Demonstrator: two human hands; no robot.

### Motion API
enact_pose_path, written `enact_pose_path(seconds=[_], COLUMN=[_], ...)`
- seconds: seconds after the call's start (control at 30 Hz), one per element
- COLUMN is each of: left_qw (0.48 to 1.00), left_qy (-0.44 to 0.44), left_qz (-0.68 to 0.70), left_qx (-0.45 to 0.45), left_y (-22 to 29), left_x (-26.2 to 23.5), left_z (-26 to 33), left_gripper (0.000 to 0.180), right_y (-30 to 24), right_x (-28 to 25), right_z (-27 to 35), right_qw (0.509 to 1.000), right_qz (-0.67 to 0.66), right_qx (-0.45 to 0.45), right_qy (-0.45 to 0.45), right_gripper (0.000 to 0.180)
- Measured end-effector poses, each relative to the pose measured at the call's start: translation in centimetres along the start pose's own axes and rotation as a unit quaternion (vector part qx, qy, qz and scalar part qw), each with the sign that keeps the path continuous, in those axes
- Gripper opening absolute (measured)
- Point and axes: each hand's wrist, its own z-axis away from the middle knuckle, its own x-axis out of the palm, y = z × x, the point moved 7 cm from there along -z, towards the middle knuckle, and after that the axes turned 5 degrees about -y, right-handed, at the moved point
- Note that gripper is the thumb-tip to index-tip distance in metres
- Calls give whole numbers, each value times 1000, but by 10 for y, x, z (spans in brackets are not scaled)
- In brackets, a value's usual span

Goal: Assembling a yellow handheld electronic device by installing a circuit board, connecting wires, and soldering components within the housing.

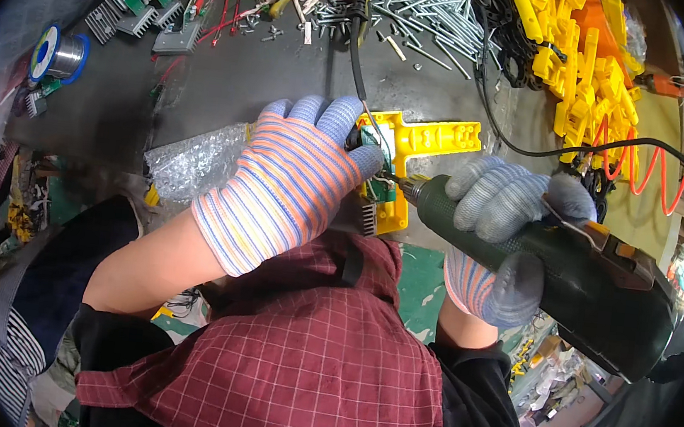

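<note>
My right hand (497, 201), in a striped knit glove with grey-coated fingers, wraps round a dark green power screwdriver (577, 280). The tool lies nearly level, and its tip points left to a small green circuit board (383, 189). That board sits in a yellow plastic housing half (441, 139), shaped like a handle with a wider head. My gloved left hand (283, 182) is closed on the housing's left side, with thumb and fingers at the board and a black cable (358, 61). The fingers hide part of the board; whether the tip touches a screw cannot be made out.
Loose long screws (429, 14) cover the back of the dark table (203, 107). Yellow housings (588, 89) pile up at back right, near a red coiled cord (646, 175). Boards with heatsinks (143, 5), a solder spool (60, 56) and bubble wrap (197, 161) lie leftward. Another person sits at left.
</note>
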Motion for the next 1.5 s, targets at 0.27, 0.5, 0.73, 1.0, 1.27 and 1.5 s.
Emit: enact_pose_path(seconds=[0.27,0.5,0.73,1.0,1.27,1.5], left_qw=[1000,1000,1000,988,992,987], left_qy=[-15,10,-13,110,118,154], left_qz=[-3,-17,-12,80,37,29], left_qx=[0,-2,-3,66,11,-21], left_y=[-1,1,-1,-4,6,-3], left_x=[3,6,-1,-16,-5,-11], left_z=[0,6,3,23,-2,2], left_gripper=[40,40,43,50,32,35], right_y=[7,11,-16,3,40,33], right_x=[11,15,8,-177,-227,17], right_z=[-4,2,-12,-15,-4,-112], right_qw=[1000,991,996,932,550,875], right_qz=[26,-10,-74,154,769,475], right_qx=[12,-76,-57,198,309,-40], right_qy=[-13,-107,-13,262,103,-89], right_gripper=[71,82,77,43,75,45])
